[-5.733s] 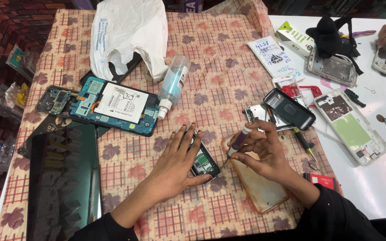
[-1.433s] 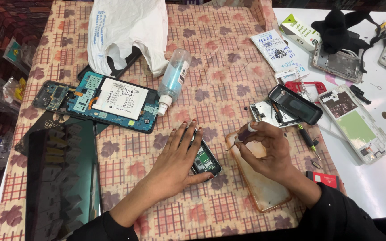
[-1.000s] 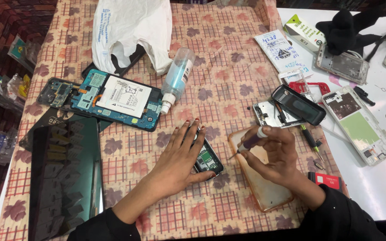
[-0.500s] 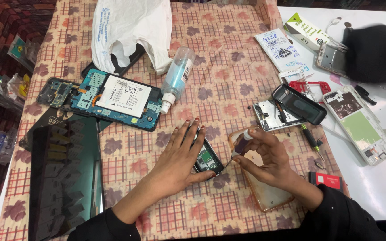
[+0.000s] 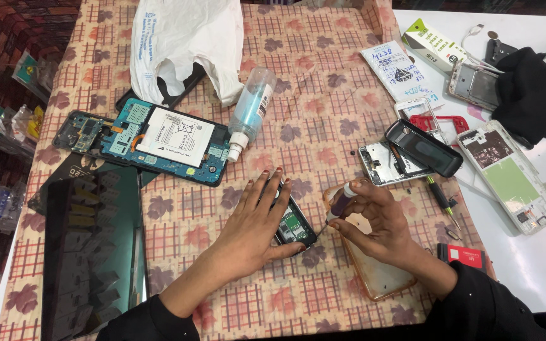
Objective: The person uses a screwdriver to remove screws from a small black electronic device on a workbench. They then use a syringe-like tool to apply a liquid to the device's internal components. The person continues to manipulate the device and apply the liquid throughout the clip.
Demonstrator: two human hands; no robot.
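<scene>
Green-boarded small opened phone lay pinned under the flat, spread left hand (steadying it); right hand fingers clamped a slim screwdriver.

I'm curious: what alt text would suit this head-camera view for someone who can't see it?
A left hand pins a small opened phone to a checked cloth while the right hand points a screwdriver at it. An opened tablet, a spray bottle and phone parts lie around.

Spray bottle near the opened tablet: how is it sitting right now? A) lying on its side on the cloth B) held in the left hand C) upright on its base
A: the spray bottle lies flat on the tablecloth, its nozzle toward the opened tablet.
</scene>
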